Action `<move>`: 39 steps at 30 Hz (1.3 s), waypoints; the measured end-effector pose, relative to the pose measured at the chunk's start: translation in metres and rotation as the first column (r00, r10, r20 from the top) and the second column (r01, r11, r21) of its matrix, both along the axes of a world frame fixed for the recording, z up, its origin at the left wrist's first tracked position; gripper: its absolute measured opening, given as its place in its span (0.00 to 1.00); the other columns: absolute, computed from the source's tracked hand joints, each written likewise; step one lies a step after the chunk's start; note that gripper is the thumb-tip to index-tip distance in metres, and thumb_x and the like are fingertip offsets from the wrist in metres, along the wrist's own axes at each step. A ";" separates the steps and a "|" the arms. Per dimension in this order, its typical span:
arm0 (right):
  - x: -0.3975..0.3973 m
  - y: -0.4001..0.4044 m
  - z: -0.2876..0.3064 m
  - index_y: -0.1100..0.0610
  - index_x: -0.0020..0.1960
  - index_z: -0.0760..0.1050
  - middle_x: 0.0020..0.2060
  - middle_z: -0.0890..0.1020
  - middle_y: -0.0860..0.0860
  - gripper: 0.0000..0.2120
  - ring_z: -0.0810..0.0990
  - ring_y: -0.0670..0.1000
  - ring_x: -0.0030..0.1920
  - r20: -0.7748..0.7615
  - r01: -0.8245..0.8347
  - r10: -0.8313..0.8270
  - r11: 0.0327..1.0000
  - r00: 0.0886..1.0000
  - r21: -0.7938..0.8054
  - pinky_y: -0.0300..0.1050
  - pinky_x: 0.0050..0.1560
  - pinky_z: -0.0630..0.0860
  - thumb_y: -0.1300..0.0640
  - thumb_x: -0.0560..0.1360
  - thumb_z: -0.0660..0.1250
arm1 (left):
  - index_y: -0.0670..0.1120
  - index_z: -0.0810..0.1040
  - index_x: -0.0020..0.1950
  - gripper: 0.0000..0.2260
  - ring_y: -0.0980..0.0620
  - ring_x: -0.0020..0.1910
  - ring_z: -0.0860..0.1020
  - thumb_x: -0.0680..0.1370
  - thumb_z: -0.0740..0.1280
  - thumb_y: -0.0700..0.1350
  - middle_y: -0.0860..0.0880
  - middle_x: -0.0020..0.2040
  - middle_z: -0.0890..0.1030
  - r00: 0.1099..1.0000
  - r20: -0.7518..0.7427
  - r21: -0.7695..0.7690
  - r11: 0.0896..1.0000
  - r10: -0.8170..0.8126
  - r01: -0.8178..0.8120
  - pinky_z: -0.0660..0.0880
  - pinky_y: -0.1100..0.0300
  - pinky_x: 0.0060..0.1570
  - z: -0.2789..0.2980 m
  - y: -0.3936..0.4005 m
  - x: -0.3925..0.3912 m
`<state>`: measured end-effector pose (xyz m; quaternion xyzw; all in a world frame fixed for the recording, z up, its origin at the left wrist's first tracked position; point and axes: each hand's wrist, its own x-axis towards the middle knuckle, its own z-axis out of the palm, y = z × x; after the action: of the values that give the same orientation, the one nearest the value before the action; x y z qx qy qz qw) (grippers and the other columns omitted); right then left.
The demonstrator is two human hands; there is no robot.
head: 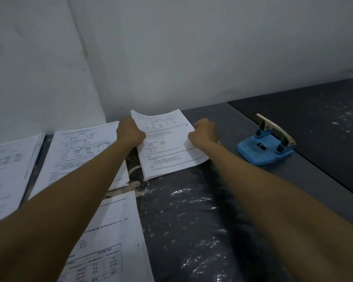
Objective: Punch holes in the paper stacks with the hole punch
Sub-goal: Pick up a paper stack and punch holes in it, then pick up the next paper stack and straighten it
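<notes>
A printed paper stack lies near the wall in the middle of the dark table. My left hand grips its left edge and my right hand grips its right edge, fingers closed on the sheets. The stack's far corners curl up a little. A blue hole punch with a pale lever stands to the right of the stack, a short gap from my right hand, its lever raised. Nothing sits in the punch's slot as far as I can see.
Three more printed stacks lie to the left: one beside the held stack, one at the far left, one near me under my left forearm. A white wall closes the back. A darker table section lies right.
</notes>
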<state>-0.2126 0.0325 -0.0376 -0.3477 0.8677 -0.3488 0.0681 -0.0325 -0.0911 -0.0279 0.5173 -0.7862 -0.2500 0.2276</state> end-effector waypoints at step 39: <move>0.242 0.127 -0.014 0.55 0.36 0.70 0.33 0.72 0.46 0.10 0.70 0.43 0.32 -0.035 -0.427 0.426 0.903 0.904 -0.052 0.31 0.22 0.63 0.61 0.73 0.69 | 0.42 0.76 0.60 0.14 0.48 0.54 0.77 0.76 0.71 0.42 0.45 0.58 0.78 0.909 0.416 -0.047 0.999 0.034 -0.016 0.68 0.61 0.46 0.013 0.187 0.258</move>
<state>0.0296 0.1595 -0.0520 -0.5347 0.7609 -0.3466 0.1226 0.2259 0.0955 -0.0145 0.5636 -0.8152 -0.1143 0.0691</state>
